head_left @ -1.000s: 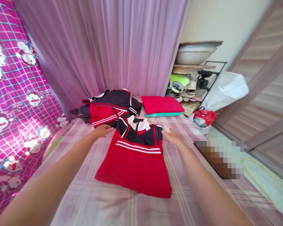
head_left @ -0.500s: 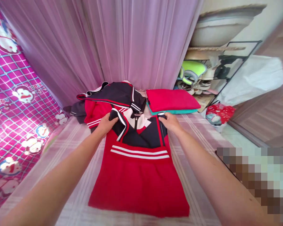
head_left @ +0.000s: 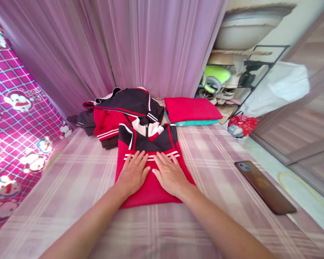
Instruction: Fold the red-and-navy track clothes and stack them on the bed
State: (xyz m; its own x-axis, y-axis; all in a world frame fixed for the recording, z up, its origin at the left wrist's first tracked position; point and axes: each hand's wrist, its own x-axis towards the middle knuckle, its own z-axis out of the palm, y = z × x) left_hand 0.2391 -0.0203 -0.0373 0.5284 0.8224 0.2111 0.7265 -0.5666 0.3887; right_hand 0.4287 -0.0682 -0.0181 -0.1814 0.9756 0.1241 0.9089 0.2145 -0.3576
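Observation:
A red shirt (head_left: 151, 144) with a dark navy top, white collar and white chest stripes lies folded on the pink checked bed sheet (head_left: 213, 154). My left hand (head_left: 133, 172) rests flat on its middle, fingers spread and open. My right hand (head_left: 169, 174) lies flat beside it, also open, pressing on the red cloth just below the white stripes. Both hands hold nothing.
Behind the shirt lies a heap of red and navy clothes (head_left: 121, 108). A folded red and teal stack (head_left: 191, 111) sits to the right of it. A phone (head_left: 264, 187) lies near the bed's right edge. A shoe rack (head_left: 226, 82) and purple curtain (head_left: 140, 46) stand beyond.
My hands let go of the shirt's shoulders and came down flat on its middle. The shirt looks shorter now, its lower part folded under or over.

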